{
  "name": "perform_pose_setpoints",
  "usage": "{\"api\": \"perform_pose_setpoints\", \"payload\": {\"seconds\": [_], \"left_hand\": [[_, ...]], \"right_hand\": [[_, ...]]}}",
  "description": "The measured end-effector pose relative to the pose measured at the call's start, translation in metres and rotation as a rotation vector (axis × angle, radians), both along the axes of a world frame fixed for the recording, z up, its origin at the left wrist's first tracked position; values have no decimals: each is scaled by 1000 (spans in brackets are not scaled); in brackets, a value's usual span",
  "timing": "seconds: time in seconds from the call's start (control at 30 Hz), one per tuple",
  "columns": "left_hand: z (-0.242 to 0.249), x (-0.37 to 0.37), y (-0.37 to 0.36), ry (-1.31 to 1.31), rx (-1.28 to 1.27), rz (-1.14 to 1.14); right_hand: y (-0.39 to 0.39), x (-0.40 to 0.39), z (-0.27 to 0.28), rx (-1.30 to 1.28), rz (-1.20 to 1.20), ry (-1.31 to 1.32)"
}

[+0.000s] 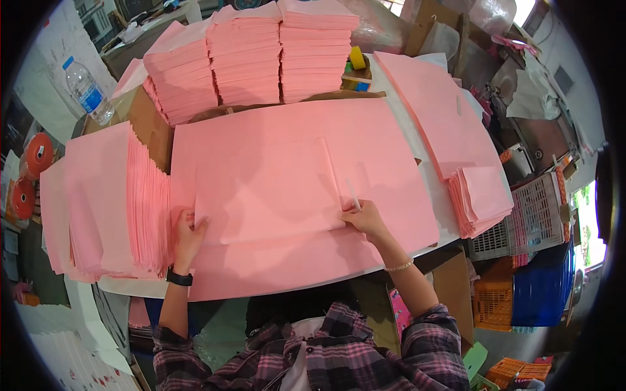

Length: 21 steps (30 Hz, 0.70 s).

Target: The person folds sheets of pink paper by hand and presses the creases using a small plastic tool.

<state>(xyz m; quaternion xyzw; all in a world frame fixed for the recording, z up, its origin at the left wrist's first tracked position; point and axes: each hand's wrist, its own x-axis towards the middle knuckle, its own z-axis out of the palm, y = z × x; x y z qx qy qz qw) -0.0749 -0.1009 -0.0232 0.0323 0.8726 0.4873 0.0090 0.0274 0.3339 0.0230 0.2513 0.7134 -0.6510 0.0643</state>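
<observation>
1. Pink folded sheet [267, 189] lies flat mid-worktop, on top of a bigger pink sheet [391, 176] spread under it. Both hands are on it, one at each lower corner.
2. Left hand [188, 229]: fingers together, pressed down on the sheet's lower-left corner, thumb at the edge. Looks like pinning, not a clamp; can't tell if any layer is pinched.
3. Right hand [365, 218]: fingers curled at the lower-right corner, a thin pale stick-like tool [353, 194] rising from the fingertips. Hand seems closed on it, but grip is partly hidden.
4. Step, as I judge it: creasing/squaring a fold. L hand holds the sheet, R hand works the edge w/ the tool.
5. Next move prob. needs: L hand to keep corner from sliding, R hand to run along the fold w/ even pressure, edges lined up before letting go.
6. Just left of the L hand: fanned stack of folded pink pieces [130, 215], touching the worktop [424, 244] edge area.
7. Beyond both hands: three tall pink stacks [251, 55]. Right of the R hand: another pink pile [479, 199], then a plastic crate [535, 218].
8. Far left, well apart: water bottle [87, 91].
</observation>
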Motion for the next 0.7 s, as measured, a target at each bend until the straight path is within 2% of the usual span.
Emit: {"api": "perform_pose_setpoints", "payload": {"seconds": [0.17,0.27,0.3,0.4,0.43,0.5,0.53,0.6,0.7], "left_hand": [[16,0,6,30,-136,14],[35,3,26,583,-516,74],[44,4,35,584,-515,68],[74,5,76,753,-487,-210],[80,5,91,755,-486,-212],[90,6,122,470,-357,-529],[92,7,135,472,-357,-530],[92,7,155,310,-534,-688],[89,7,167,253,-650,-722]], "right_hand": [[0,-2,4,14,1,-39],[-1,-2,6,14,-8,-45],[-2,-2,7,11,-11,-49],[0,-2,6,15,-10,-53],[1,-2,4,22,-1,-55],[1,-3,0,29,7,-55],[1,-4,-2,31,9,-45],[2,-4,-7,35,9,-25],[4,-5,-6,67,39,-15]]}}
